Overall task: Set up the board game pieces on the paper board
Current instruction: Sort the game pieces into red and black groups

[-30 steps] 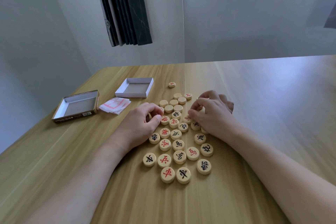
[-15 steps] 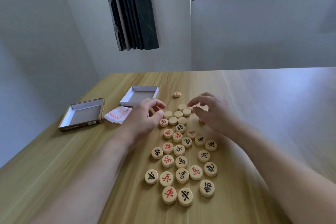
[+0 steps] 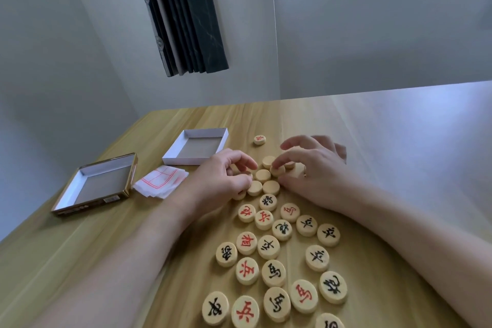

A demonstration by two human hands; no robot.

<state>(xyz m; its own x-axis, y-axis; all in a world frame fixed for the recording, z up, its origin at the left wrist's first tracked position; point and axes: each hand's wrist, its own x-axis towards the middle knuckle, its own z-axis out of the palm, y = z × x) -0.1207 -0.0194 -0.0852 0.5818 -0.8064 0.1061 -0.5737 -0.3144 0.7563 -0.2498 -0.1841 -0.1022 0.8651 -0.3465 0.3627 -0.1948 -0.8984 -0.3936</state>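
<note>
Several round wooden game pieces [image 3: 269, 246] with red or black characters lie face up on the wooden table [image 3: 386, 157]. Farther back is a small group of blank-side-up pieces [image 3: 263, 175]. My left hand [image 3: 221, 178] rests at the left of that group, thumb and fingers pinching a piece at its edge. My right hand [image 3: 316, 170] is at the right of the group, its fingertips on one blank piece [image 3: 277, 170]. A single red-marked piece [image 3: 259, 139] lies apart at the back. The folded paper board [image 3: 161, 181], white with red lines, lies left of my left hand.
A white box tray [image 3: 197, 145] stands behind the paper board. A box lid with a dark gold rim [image 3: 97, 185] lies farther left near the table's left edge. A wall and a dark curtain [image 3: 183, 13] are beyond the table's far edge.
Both hands have moved forward from the face-up pieces to the blank pieces at the back. The camera view has tilted, so the pieces appear nearer and larger.
</note>
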